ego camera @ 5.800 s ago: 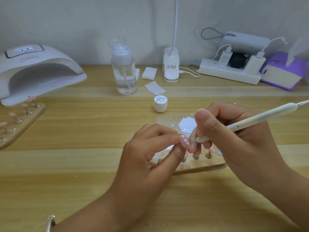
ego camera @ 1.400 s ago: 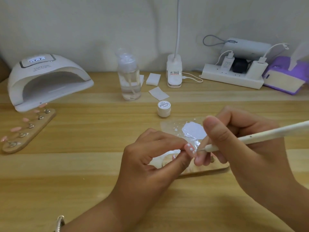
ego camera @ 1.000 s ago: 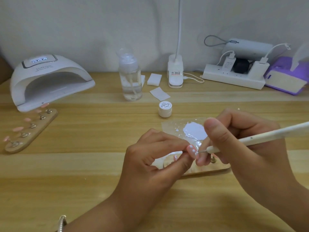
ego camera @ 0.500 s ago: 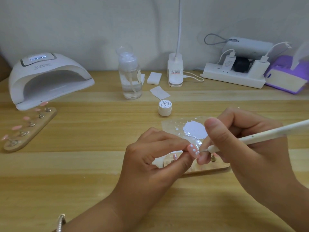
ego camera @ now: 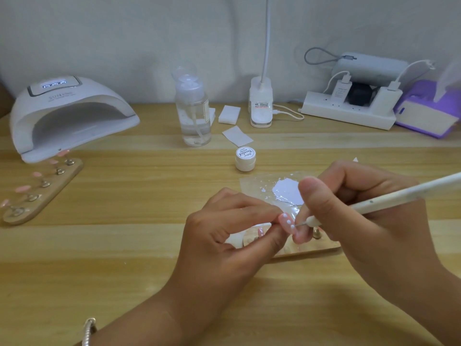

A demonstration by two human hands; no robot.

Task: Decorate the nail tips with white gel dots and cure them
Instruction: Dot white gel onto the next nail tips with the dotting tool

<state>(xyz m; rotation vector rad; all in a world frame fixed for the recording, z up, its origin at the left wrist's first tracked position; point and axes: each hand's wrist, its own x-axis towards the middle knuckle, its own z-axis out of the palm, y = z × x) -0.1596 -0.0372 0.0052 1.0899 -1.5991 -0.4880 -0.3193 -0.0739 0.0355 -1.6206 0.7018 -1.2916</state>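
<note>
Surface: table (ego camera: 124, 270) of light wood-grain boards, with pale and darker bands running side to side.
Room: plain off-white wall (ego camera: 112, 33) directly behind the table's far edge.
Far right: white power strip (ego camera: 349, 114) with chargers plugged in. A purple box (ego camera: 424, 116) sits just beside it, cut off by the frame edge.
Far centre: white lamp base (ego camera: 261, 106), its stalk leaving the top of the frame. A clear pump bottle (ego camera: 193, 113) stands to its left, with white wipes (ego camera: 229, 114) between them.
Far left: curing lamp (ego camera: 72, 113), a white dome with an open mouth and a lit display. The digits are unreadable.
Left holder (ego camera: 42, 193): wooden strip with metal studs carrying pink tips, in front of the curing lamp. Its near end is blurred.
Near holder (ego camera: 311, 250): second wooden strip, mostly hidden beneath both hands.
Gel pot (ego camera: 245, 159): small round white jar with its lid on, beyond the hands.
Palette (ego camera: 287, 191): clear glossy sheet with a white gel puddle, partly covered by the right thumb.
Nail tip (ego camera: 287, 222): pink, glossy and oval, with a row of white dots. It is held above the near holder.
Left hand (ego camera: 224, 240): fingers and thumb pinch the nail tip's base. The base itself is hidden.
Right hand (ego camera: 361, 221): fingers curl round the dotting tool (ego camera: 389, 196), pen-fashion.
Dotting tool: slim matte white shaft, its rear end cut off at the right edge. The metal point is at the nail tip's edge. Contact cannot be told.
Wrist: beaded bracelet (ego camera: 88, 330), cut off at the bottom edge.
</note>
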